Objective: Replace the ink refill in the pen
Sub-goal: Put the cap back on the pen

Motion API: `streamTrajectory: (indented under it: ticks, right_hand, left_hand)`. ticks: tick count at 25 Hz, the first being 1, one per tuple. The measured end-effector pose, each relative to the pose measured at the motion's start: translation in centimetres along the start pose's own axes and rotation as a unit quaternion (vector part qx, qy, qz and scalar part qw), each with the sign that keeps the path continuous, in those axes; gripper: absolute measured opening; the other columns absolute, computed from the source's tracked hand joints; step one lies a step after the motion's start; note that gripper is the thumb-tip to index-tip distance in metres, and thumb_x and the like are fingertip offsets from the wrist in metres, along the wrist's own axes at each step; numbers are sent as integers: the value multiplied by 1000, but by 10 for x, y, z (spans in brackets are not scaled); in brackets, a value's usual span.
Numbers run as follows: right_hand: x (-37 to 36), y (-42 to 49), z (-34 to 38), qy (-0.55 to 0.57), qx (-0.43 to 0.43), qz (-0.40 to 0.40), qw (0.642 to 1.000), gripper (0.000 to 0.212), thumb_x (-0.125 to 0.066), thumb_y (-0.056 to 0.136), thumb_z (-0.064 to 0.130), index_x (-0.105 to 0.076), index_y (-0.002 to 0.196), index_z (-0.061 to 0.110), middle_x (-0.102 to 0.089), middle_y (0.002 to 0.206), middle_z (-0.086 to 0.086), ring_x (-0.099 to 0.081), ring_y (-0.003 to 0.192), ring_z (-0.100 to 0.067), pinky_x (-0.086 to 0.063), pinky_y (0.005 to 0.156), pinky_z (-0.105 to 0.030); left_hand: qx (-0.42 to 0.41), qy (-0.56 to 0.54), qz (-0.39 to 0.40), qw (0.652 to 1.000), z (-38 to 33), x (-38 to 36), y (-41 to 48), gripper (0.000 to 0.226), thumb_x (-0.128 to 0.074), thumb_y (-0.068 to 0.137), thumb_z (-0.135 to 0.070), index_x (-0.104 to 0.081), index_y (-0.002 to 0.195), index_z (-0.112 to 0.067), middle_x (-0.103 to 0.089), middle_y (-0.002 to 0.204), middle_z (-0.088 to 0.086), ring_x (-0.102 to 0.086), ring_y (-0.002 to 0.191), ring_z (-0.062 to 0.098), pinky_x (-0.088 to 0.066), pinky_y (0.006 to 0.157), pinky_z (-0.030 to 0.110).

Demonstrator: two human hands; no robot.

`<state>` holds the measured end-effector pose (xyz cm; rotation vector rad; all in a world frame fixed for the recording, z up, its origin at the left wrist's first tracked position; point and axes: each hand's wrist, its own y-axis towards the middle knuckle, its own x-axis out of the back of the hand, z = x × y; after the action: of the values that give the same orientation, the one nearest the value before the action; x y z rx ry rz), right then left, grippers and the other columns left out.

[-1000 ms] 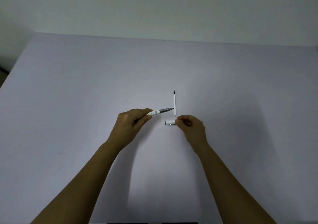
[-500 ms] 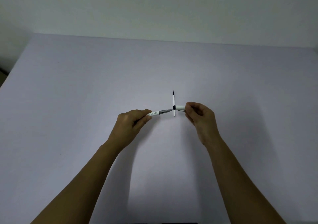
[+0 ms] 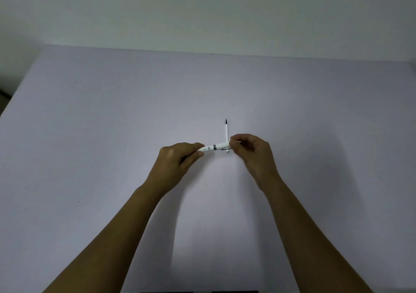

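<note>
Both hands' grip closed on the pen [image 3: 213, 146], cap seating; spare refill [image 3: 226, 132] at 12 o'clock; next press home

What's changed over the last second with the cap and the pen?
The right hand picked the cap up off the table, carried it left and pushed it over the pen's grey tip, which is now covered. The left hand kept its hold on the pen barrel in about the same spot. The loose refill lies where it was, pointing away.
</note>
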<state>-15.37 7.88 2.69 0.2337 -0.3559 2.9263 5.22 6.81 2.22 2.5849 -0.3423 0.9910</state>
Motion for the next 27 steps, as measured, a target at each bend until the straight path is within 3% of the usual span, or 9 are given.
streamTrajectory:
  ticks: [6,8,10,12,14,17,21,24,27]
  right_hand:
    - [-4,0,-1,-5,-13,16,1000,9,-68,80,20,-68,77,28,-66,72,10,-60,68,1,-45,70,-19]
    - [-4,7,3,-8,0,21,1000,11,-67,81,22,-66,91,26,-68,80,7,-62,75,-2,-47,71,-15]
    - [-9,15,5,-28,15,24,999,29,-65,83,25,-59,112,24,-68,95,5,-63,86,0,-46,72,-4]
    - [-13,23,-3,-80,38,23,996,40,-57,89,23,-49,128,18,-62,117,1,-58,105,-4,-42,84,-4]
    - [-15,27,-22,-165,55,12,985,44,-45,95,19,-38,137,9,-46,141,-8,-43,128,-14,-32,105,-18]
    - [-13,24,-58,-309,32,-26,950,48,-35,97,19,-26,142,4,-27,153,-14,-22,143,-24,-16,117,-33]
    - [-16,11,-92,-447,48,-57,891,60,-19,92,34,-26,142,1,-25,154,-17,-23,143,-31,-21,115,-44]
    - [-14,9,-104,-493,60,-27,867,68,-12,88,41,-20,144,4,-19,156,-15,-17,144,-29,-16,115,-43]
    - [-13,10,-106,-502,52,-13,863,70,-6,86,44,-10,146,7,-9,158,-11,-7,146,-25,-7,116,-39]
  left_hand:
    - [26,33,-11,999,0,-7,-3,23,-56,85,-25,-70,99,-14,-67,64,6,-48,58,16,-35,53,19]
    - [20,127,28,991,0,-13,-1,22,-54,86,-30,-71,92,-16,-66,63,4,-50,59,19,-38,53,28]
    - [26,174,57,983,-2,-21,7,18,-60,86,-28,-71,83,-14,-66,67,6,-54,63,26,-39,53,31]
    - [105,139,70,982,-1,-30,20,22,-61,87,-25,-67,72,-8,-57,60,6,-49,57,24,-31,49,27]
    - [207,112,60,970,5,-40,34,33,-59,87,-23,-58,61,-3,-43,48,4,-37,51,22,-23,44,27]
    - [305,72,40,949,12,-56,50,35,-57,87,-20,-54,55,-5,-48,46,5,-44,53,27,-27,43,27]
    - [301,118,41,946,10,-80,64,34,-49,92,-21,-62,71,3,-61,64,18,-51,63,32,-44,63,37]
    - [274,183,53,943,12,-90,64,35,-42,94,-19,-64,79,4,-66,76,20,-53,68,31,-38,62,36]
    - [259,207,54,942,13,-92,62,37,-40,95,-19,-65,82,5,-67,78,19,-49,61,25,-35,58,32]
